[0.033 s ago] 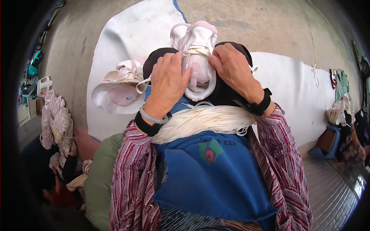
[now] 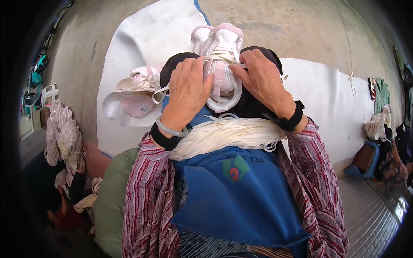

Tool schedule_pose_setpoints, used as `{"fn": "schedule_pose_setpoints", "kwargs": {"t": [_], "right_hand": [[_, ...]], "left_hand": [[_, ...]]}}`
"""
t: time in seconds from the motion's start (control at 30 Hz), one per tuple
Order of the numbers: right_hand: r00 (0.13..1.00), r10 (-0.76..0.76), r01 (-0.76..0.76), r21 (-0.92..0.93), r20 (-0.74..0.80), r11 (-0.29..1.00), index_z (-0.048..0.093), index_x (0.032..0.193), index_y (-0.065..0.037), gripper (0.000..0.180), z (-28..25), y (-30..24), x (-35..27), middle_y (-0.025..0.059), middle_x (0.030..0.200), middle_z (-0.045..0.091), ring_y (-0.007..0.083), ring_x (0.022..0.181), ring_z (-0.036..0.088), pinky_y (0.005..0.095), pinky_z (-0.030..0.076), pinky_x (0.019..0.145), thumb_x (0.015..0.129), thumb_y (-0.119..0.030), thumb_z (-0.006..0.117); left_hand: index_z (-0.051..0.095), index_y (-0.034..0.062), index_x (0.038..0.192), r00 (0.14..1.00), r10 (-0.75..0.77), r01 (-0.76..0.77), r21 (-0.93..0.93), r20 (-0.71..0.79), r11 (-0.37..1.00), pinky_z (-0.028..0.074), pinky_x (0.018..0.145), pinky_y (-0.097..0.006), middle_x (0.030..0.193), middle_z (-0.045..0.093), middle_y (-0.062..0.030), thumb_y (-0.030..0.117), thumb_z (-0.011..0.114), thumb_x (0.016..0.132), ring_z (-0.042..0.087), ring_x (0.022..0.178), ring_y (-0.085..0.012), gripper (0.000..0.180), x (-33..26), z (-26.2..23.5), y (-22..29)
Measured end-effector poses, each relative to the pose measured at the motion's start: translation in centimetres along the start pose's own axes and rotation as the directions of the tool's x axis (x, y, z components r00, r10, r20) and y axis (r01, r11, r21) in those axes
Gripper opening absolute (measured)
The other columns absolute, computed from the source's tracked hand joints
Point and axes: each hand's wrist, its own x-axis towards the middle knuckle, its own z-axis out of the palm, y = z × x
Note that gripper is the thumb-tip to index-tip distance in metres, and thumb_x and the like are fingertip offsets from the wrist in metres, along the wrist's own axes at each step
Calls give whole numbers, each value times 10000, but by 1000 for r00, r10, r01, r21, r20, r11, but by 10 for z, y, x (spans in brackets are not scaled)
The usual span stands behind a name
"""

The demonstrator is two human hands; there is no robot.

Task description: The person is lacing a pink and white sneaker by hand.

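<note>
A white and pink sneaker (image 2: 222, 77) sits between my knees, its heel opening toward me and its toe pointing away. A flat cream shoelace (image 2: 220, 56) crosses its tongue. On the sneaker's left side my left hand (image 2: 187, 84) is closed with bent fingers at the lace, its thumb along the shoe. My right hand (image 2: 261, 77) pinches the lace on the other side between thumb and forefinger, and a short piece shows there. Both hands' fingertips are partly hidden. Across my lap lies a bundle of cream laces (image 2: 228, 135), over a blue apron (image 2: 241, 193).
Another pink and white shoe (image 2: 135, 101) lies at my left on a white sheet (image 2: 129, 47). Beyond the sneaker stands a further shoe (image 2: 198, 36). Heaped shoes (image 2: 64, 133) are at far left. A blue chair (image 2: 363, 161) and other people are at the sides.
My right thumb and fingers have shifted slightly at the lace, and a bit of it now shows between them. My left hand stays nearly still.
</note>
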Motion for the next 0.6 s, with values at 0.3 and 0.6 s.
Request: {"fn": "schedule_pose_setpoints", "kwargs": {"t": [0.3, 0.6], "right_hand": [[999, 14, -5, -261, 31, 965, 577, 838, 23, 128, 2, -3, -17, 188, 870, 572, 312, 815, 603, 385, 518, 702, 800, -97, 601], [994, -105, 108, -287, 29, 952, 494, 958, 1, 200, 8, -15, -12, 170, 834, 578, 281, 774, 645, 356, 525, 642, 798, -64, 594]], "left_hand": [[590, 13, 1132, 999, 33, -39, -197, -35, 980, 504, 763, -411, 944, 615, -193, -2, 531, 813, 615, 877, -364, 324, 7, 17, -17], [578, 60, 1066, 991, 133, -132, -76, 6, 988, 507, 668, -461, 893, 585, -176, 2, 560, 825, 624, 773, -378, 248, 14, 11, -7]]}}
